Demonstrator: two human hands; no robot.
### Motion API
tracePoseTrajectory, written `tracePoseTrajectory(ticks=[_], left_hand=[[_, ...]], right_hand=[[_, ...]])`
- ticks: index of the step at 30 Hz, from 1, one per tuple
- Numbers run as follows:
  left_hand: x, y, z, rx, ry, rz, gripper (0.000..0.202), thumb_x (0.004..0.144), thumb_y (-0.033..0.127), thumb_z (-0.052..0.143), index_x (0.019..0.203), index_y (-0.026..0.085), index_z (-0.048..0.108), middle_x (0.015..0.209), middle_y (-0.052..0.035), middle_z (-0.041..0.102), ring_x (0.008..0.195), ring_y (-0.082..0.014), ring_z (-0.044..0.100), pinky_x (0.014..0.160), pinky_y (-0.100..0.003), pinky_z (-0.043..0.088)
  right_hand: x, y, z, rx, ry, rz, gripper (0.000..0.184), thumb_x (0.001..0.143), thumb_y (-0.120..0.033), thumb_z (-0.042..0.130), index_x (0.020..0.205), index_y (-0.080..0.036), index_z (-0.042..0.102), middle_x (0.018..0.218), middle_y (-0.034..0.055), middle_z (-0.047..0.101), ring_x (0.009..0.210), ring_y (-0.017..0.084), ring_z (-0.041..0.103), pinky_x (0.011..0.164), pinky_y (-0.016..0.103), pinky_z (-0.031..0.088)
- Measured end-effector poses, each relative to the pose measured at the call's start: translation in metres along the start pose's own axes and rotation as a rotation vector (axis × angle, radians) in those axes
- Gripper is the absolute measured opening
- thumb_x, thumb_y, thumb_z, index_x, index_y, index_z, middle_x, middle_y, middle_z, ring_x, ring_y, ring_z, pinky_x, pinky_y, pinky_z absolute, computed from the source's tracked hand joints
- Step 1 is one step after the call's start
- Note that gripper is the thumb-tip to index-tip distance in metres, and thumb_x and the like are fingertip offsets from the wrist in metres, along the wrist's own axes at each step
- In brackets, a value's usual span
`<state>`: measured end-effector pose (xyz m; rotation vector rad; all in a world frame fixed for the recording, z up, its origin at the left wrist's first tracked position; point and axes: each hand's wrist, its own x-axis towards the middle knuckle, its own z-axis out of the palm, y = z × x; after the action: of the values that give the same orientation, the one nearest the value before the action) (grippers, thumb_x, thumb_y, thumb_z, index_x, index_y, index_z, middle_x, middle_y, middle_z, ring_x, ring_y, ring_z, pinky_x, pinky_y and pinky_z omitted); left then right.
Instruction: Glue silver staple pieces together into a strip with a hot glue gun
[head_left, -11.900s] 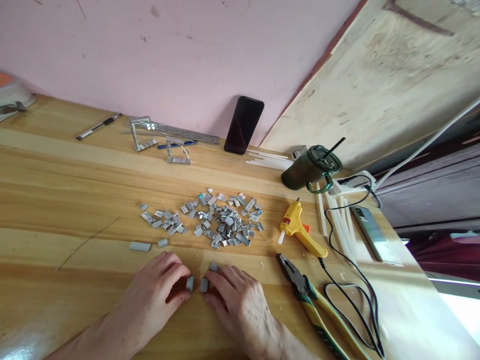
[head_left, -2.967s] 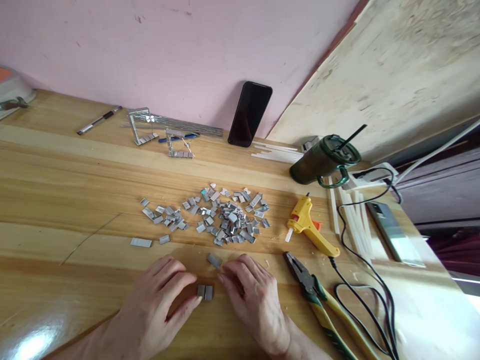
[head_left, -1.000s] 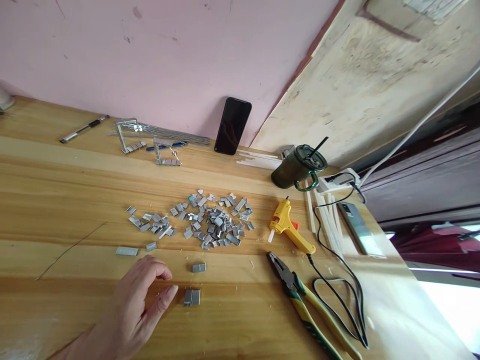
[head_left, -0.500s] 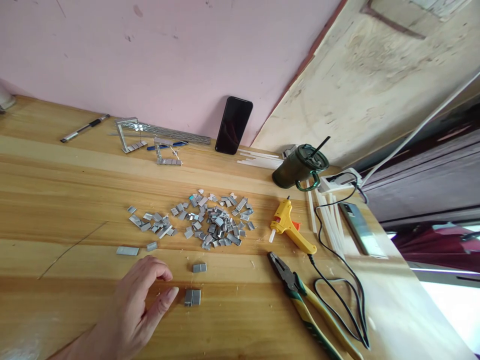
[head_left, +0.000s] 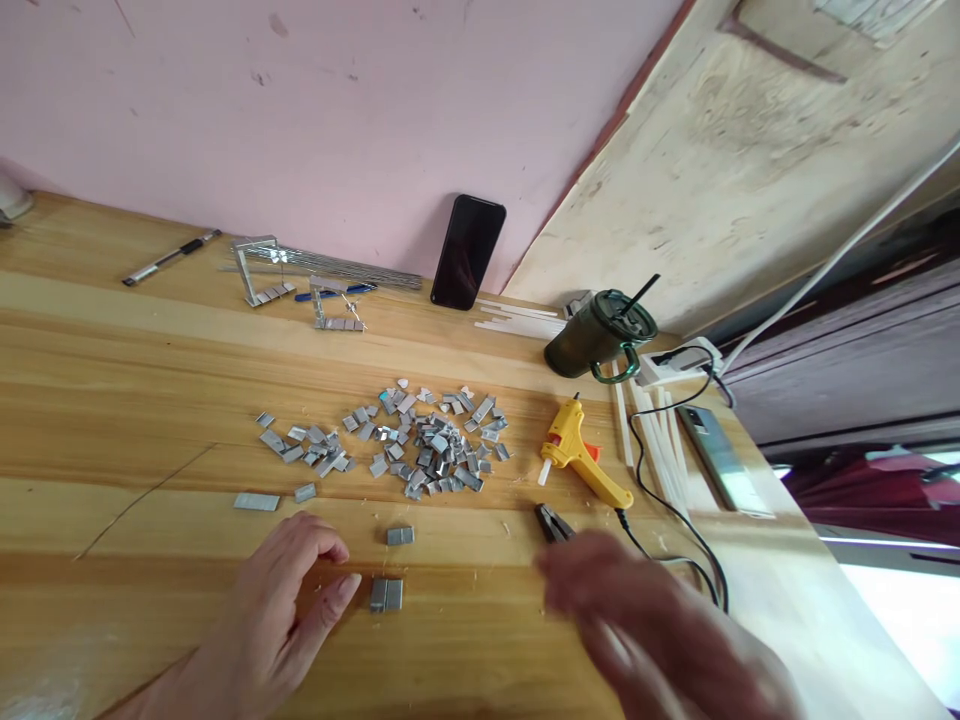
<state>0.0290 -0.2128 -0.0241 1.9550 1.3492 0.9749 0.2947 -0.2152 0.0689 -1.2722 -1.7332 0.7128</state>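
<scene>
My left hand point(head_left: 281, 610) rests on the wooden table point(head_left: 112, 400), fingers curled and apart, thumb tip just left of two small grey metal blocks point(head_left: 385, 594) lying side by side. It holds nothing. Another grey piece point(head_left: 400, 535) lies a little farther back. My right hand point(head_left: 637, 620) is smeared by motion at the lower right, over the pliers point(head_left: 552, 522), of which only the jaws show. Its fingers cannot be made out. A heap of small grey metal pieces point(head_left: 420, 445) lies in the middle of the table.
A yellow glue gun point(head_left: 581, 455) with a black cord lies right of the heap. A dark green cup with a straw point(head_left: 600, 335), white glue sticks point(head_left: 660, 440) and a phone point(head_left: 716, 455) are at the right. A black phone point(head_left: 467, 250) leans on the pink wall. Small metal frames point(head_left: 259, 275) and a pen point(head_left: 169, 257) lie at the back.
My right hand has come into view from the lower right, moving fast, and now covers most of the pliers. My left hand has barely shifted.
</scene>
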Motion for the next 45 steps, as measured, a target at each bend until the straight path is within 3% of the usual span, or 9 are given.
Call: tracePoseTrajectory(ticks=[2, 5, 9, 25, 30, 33, 36, 40, 45], left_hand=[[0.000, -0.002, 0.000, 0.021, -0.004, 0.014, 0.008, 0.093, 0.032, 0.051, 0.089, 0.025, 0.052, 0.080, 0.0021, 0.058, 0.073, -0.0156, 0.057, 0.067, -0.024, 0.046], [0.000, -0.003, 0.000, 0.047, 0.007, 0.008, 0.010, 0.094, 0.034, 0.051, 0.091, 0.025, 0.053, 0.080, 0.0019, 0.059, 0.073, -0.0158, 0.058, 0.068, -0.025, 0.047], [0.000, -0.004, 0.001, 0.058, 0.019, 0.019, 0.011, 0.094, 0.036, 0.052, 0.093, 0.025, 0.054, 0.081, 0.0019, 0.060, 0.075, -0.0156, 0.060, 0.069, -0.024, 0.047], [-0.001, -0.007, 0.002, 0.081, 0.022, 0.021, 0.014, 0.094, 0.038, 0.051, 0.096, 0.025, 0.055, 0.081, 0.0011, 0.062, 0.075, -0.0164, 0.061, 0.069, -0.025, 0.049], [-0.002, -0.008, 0.003, 0.080, 0.041, 0.015, 0.014, 0.093, 0.039, 0.053, 0.095, 0.026, 0.055, 0.080, 0.0013, 0.062, 0.074, -0.0163, 0.061, 0.068, -0.025, 0.049], [-0.001, -0.008, 0.003, 0.075, 0.035, 0.015, 0.014, 0.093, 0.039, 0.052, 0.096, 0.026, 0.055, 0.080, 0.0015, 0.062, 0.074, -0.0164, 0.061, 0.068, -0.026, 0.049], [-0.001, -0.007, 0.002, 0.075, 0.022, -0.001, 0.014, 0.094, 0.039, 0.052, 0.096, 0.026, 0.055, 0.080, 0.0012, 0.062, 0.074, -0.0166, 0.061, 0.069, -0.026, 0.049], [-0.002, -0.007, 0.002, 0.071, 0.014, -0.010, 0.014, 0.093, 0.039, 0.052, 0.094, 0.026, 0.055, 0.080, 0.0011, 0.062, 0.074, -0.0166, 0.061, 0.068, -0.026, 0.049], [-0.001, -0.006, 0.002, 0.062, 0.021, 0.001, 0.012, 0.093, 0.037, 0.053, 0.095, 0.026, 0.055, 0.079, 0.0017, 0.062, 0.073, -0.0161, 0.061, 0.067, -0.025, 0.049]], right_hand=[[0.019, 0.018, 0.005, -0.352, 0.067, -0.053, 0.010, 0.093, -0.023, 0.057, 0.085, -0.026, 0.064, 0.076, 0.0001, 0.068, 0.069, 0.019, 0.065, 0.064, 0.029, 0.049], [0.041, 0.045, 0.016, -0.809, -0.123, 0.046, 0.013, 0.090, -0.018, 0.057, 0.089, -0.023, 0.070, 0.083, 0.0039, 0.069, 0.079, 0.022, 0.066, 0.064, 0.030, 0.047], [0.053, 0.066, 0.028, -1.012, -0.322, 0.183, 0.013, 0.088, -0.017, 0.060, 0.091, -0.024, 0.071, 0.088, 0.0046, 0.069, 0.083, 0.023, 0.066, 0.061, 0.029, 0.043], [0.083, 0.065, 0.056, -0.942, -0.313, 0.230, 0.009, 0.093, -0.023, 0.057, 0.091, -0.022, 0.065, 0.092, 0.0040, 0.071, 0.087, 0.021, 0.067, 0.060, 0.027, 0.039], [0.094, 0.058, 0.058, -0.852, -0.243, 0.192, 0.020, 0.096, -0.031, 0.053, 0.111, -0.021, 0.062, 0.107, 0.0081, 0.068, 0.097, 0.023, 0.065, 0.069, 0.029, 0.046], [0.094, 0.051, 0.063, -0.759, -0.306, 0.110, 0.043, 0.089, -0.036, 0.064, 0.129, -0.023, 0.053, 0.119, 0.0077, 0.065, 0.105, 0.024, 0.062, 0.079, 0.032, 0.049], [0.095, 0.050, 0.070, -0.680, -0.379, 0.050, 0.058, 0.081, -0.027, 0.071, 0.135, -0.022, 0.050, 0.121, 0.0093, 0.065, 0.111, 0.028, 0.059, 0.088, 0.037, 0.048], [0.108, 0.058, 0.071, -0.561, -0.377, 0.078, 0.049, 0.078, -0.006, 0.057, 0.125, -0.022, 0.058, 0.118, 0.0089, 0.067, 0.111, 0.028, 0.059, 0.090, 0.039, 0.047], [0.129, 0.080, 0.062, -0.313, -0.295, 0.204, 0.041, 0.073, -0.006, 0.052, 0.110, -0.020, 0.062, 0.104, 0.0065, 0.071, 0.090, 0.023, 0.066, 0.082, 0.037, 0.050]])
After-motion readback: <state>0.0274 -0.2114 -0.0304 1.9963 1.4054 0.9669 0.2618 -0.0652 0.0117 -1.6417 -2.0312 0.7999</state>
